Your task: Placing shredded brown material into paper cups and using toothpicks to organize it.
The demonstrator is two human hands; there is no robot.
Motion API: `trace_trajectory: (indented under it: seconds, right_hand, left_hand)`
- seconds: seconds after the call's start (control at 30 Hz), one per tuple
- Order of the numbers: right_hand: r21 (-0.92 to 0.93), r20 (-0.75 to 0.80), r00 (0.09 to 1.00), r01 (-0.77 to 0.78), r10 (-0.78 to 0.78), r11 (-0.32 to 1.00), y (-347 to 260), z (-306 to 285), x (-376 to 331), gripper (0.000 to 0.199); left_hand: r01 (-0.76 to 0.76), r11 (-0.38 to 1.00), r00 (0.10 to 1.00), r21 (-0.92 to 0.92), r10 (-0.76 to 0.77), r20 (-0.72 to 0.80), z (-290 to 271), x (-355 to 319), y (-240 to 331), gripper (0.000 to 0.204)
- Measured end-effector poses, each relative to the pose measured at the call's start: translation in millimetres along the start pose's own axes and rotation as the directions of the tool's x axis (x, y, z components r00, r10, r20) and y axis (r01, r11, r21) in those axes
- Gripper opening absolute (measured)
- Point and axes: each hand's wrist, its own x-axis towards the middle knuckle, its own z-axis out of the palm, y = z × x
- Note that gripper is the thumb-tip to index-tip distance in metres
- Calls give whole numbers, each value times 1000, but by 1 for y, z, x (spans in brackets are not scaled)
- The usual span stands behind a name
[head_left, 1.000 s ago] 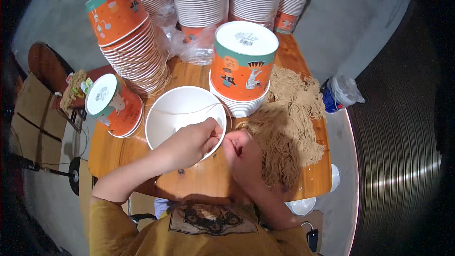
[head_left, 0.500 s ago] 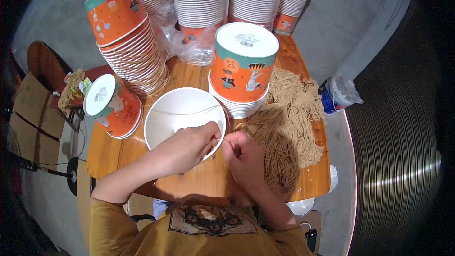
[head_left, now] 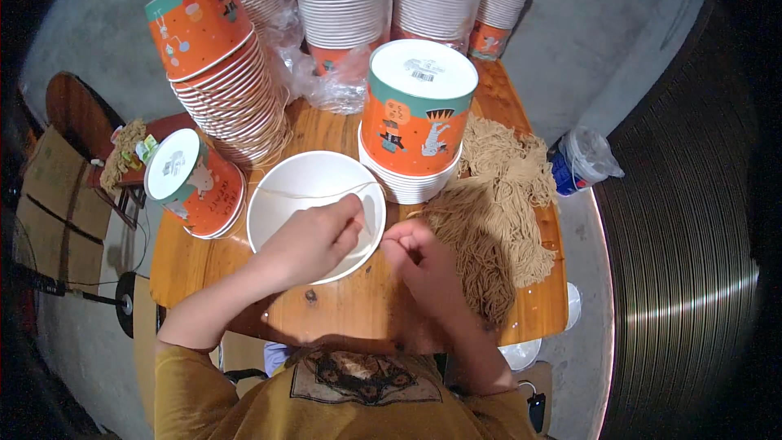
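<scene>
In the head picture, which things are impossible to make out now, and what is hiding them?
All in the head view:
What the left hand holds, if anything: hidden by the hand itself.
What the right hand holds, if anything: hidden by its curled shape.
Part of the white bowl: behind the left hand.
Tops of the tall cup stacks: cut by the upper edge.

The left hand (head_left: pixel 314 238), fingers curled in, is over a white tub (head_left: pixel 285 177) with a thin cord (head_left: pixel 314 196) across its mouth. The right hand (head_left: pixel 419 259), fingers bunched, is at its rim, near heaped tan strings (head_left: pixel 509 191).
</scene>
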Motion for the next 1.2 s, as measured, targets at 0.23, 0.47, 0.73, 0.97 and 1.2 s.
trace_trajectory:
  seconds: [0.23, 0.47, 0.73, 0.97, 1.2]
  right_hand:
    - [-176, 96, 993, -53, 70, 983, -35, -8, 19, 11]
    - [-101, 113, 990, 99, -88, 990, -6, 1, 29, 10]
    - [222, 150, 988, -58, 24, 973, 5, 1, 33, 7]
    - [203, 234, 968, -142, 93, 969, -24, -23, 32, 11]
    - [-367, 361, 907, 350, -214, 862, -49, -55, 38, 17]
  left_hand:
    - [14, 974, 997, -227, -30, -68, -9, 1, 3, 12]
    - [27, 692, 1000, -721, -28, 10, 3, 7, -3, 24]
    - [338, 304, 941, -891, -131, 312, 12, 13, -3, 30]
    - [335, 298, 942, -894, -132, 309, 11, 14, -4, 10]
    - [187, 567, 982, -802, -92, 165, 13, 16, 5, 11]
